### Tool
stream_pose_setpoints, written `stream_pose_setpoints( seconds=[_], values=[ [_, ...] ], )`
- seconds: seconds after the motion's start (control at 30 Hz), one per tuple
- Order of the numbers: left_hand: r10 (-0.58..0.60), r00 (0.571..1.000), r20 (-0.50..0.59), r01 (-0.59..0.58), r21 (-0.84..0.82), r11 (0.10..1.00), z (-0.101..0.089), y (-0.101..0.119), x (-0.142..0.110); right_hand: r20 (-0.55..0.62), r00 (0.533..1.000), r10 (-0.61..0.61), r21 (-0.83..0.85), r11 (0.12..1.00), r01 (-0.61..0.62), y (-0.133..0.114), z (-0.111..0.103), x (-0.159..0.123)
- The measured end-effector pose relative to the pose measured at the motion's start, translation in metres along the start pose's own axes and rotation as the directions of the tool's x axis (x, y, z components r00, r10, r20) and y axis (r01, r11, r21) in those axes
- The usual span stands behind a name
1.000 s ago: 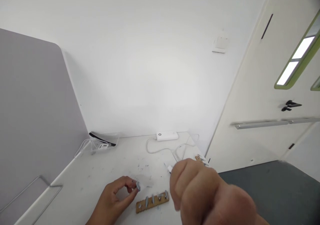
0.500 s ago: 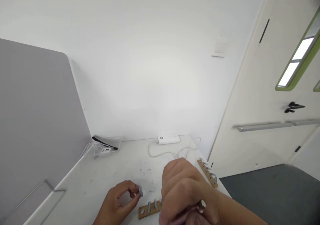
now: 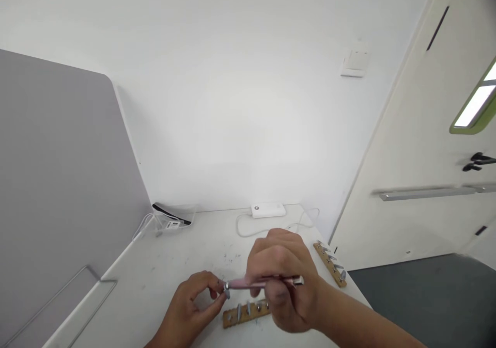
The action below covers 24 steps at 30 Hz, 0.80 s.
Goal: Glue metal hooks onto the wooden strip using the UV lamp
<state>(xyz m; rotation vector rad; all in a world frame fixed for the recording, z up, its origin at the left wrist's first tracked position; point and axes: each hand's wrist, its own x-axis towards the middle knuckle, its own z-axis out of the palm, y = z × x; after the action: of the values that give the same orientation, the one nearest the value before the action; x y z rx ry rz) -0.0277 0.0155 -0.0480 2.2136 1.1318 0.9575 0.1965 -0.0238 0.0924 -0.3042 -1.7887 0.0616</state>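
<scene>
White table [image 3: 174,265] seen against the wall. Pink pen-like tool [image 3: 248,283] gripped in right hand [image 3: 284,281], tip at the small grey piece [image 3: 227,291]. Grey piece pinched between thumb and fingertips of left hand [image 3: 194,304], above the table. Near wooden strip [image 3: 244,314], with grey pieces on it, partly hidden by right hand. Second strip [image 3: 329,264] placed at table's right edge. White power bank [image 3: 268,210] and cable set by wall.

Your pink tool [image 3: 256,283] had a smooth, shiny finish with a metallic-looking end. The strip [image 3: 245,314] looked like matt brown wood or cork, and the power bank [image 3: 268,210] like smooth white plastic.
</scene>
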Motion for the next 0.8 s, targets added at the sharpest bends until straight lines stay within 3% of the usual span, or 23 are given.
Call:
stream_pose_setpoints(
  seconds=[0.2, 0.4, 0.53, 0.7, 0.8],
  values=[
    [0.138, 0.989, -0.06, -0.135, 0.06, 0.989, -0.002, 0.002, -0.002, 0.165, 0.981, 0.101, -0.028, 0.995, -0.098, 0.01, 0.005, -0.008],
    [0.228, 0.969, -0.095, -0.221, 0.082, 0.972, -0.003, 0.008, -0.001, 0.196, 0.971, 0.137, -0.072, 0.99, -0.125, 0.011, 0.006, -0.011],
    [0.292, 0.948, -0.125, -0.283, 0.086, 0.955, -0.005, 0.008, 0.001, 0.158, 0.975, 0.158, -0.165, 0.977, -0.132, 0.006, 0.004, -0.011],
    [0.349, 0.926, -0.142, -0.338, 0.097, 0.936, -0.006, 0.003, 0.002, 0.004, 0.955, 0.297, -0.186, 0.938, -0.291, -0.006, -0.002, -0.009],
    [0.344, 0.928, -0.145, -0.333, 0.098, 0.938, -0.006, -0.002, 0.001, -0.019, 0.943, 0.332, -0.185, 0.926, -0.329, -0.012, -0.008, -0.005]
  ],
)
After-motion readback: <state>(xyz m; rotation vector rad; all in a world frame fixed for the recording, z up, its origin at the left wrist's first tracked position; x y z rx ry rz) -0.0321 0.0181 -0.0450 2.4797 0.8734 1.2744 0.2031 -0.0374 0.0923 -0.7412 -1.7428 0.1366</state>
